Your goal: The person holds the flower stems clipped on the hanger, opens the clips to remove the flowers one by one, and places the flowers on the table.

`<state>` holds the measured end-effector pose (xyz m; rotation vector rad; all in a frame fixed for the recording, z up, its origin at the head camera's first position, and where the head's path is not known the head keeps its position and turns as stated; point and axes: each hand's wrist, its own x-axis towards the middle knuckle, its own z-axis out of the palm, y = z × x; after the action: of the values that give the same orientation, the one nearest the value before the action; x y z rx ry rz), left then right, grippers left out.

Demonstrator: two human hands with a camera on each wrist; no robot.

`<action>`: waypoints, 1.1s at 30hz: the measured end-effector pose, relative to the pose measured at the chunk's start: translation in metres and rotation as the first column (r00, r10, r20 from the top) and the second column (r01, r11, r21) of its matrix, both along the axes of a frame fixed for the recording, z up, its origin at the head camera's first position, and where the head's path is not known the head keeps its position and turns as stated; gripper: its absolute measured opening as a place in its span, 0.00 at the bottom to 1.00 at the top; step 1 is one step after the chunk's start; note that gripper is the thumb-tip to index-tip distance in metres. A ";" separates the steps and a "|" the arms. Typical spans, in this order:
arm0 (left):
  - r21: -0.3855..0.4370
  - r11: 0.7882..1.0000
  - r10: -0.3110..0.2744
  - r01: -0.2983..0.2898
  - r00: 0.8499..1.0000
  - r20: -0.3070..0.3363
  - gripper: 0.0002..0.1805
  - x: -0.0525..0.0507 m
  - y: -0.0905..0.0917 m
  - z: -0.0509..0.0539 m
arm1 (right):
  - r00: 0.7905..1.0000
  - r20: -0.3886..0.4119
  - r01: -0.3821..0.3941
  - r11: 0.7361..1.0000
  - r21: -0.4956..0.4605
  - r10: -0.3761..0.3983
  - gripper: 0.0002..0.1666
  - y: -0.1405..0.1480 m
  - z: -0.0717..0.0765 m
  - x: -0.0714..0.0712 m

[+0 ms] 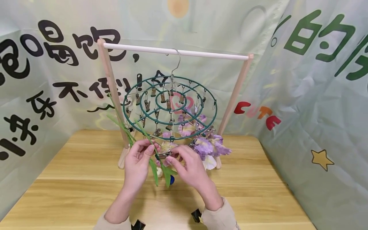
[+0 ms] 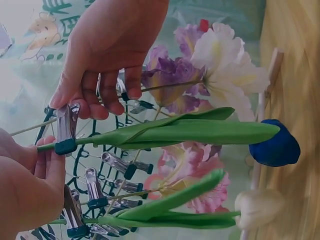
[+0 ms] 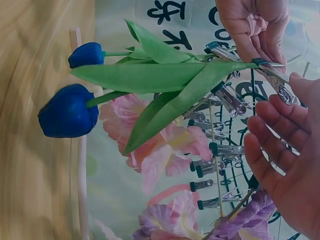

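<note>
A round green rack (image 1: 172, 138) with metal clips hangs by its hook from a white rod. At its front edge, my left hand (image 1: 139, 158) pinches the green stem of a blue tulip (image 2: 275, 143); the flower head points down. My right hand (image 1: 189, 164) pinches the handles of a metal clip (image 2: 65, 125), whose green-tipped end sits on that stem. In the left wrist view, a white tulip (image 2: 259, 208) hangs from another clip beside it. The right wrist view shows a second blue tulip (image 3: 86, 55).
A wooden stand (image 1: 235, 86) carries the white rod (image 1: 138, 48). Purple iris-like flowers (image 1: 205, 147) hang at the rack's right, pink ones (image 3: 165, 145) near its middle. Beneath lies the wooden table (image 1: 258, 191); printed cloth (image 1: 302, 105) stands behind and at the sides.
</note>
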<state>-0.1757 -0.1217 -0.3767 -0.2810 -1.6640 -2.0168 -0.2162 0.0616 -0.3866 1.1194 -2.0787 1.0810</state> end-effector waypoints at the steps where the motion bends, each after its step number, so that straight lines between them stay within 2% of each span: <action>1: 0.001 1.000 -0.003 0.003 1.000 -0.002 0.10 0.000 0.000 0.000 | 1.000 -0.010 -0.005 1.000 -0.006 0.004 0.22 0.000 0.000 -0.001; 7: 0.010 1.000 -0.006 0.006 1.000 0.002 0.09 -0.001 0.001 0.000 | 0.998 -0.059 -0.014 1.000 -0.024 0.013 0.20 -0.001 -0.002 -0.003; 21: 0.002 1.000 0.003 -0.003 1.000 0.024 0.09 0.000 0.002 0.000 | 0.997 -0.081 0.005 0.999 -0.037 -0.008 0.20 -0.001 -0.002 -0.002; 33: 0.003 1.000 -0.026 0.026 0.999 -0.028 0.09 -0.001 0.001 -0.001 | 0.994 -0.109 0.015 0.998 -0.054 -0.021 0.22 -0.001 -0.002 -0.001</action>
<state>-0.1762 -0.1205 -0.3773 -0.3291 -1.6473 -2.0254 -0.2176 0.0607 -0.3883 1.1067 -1.9605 1.0364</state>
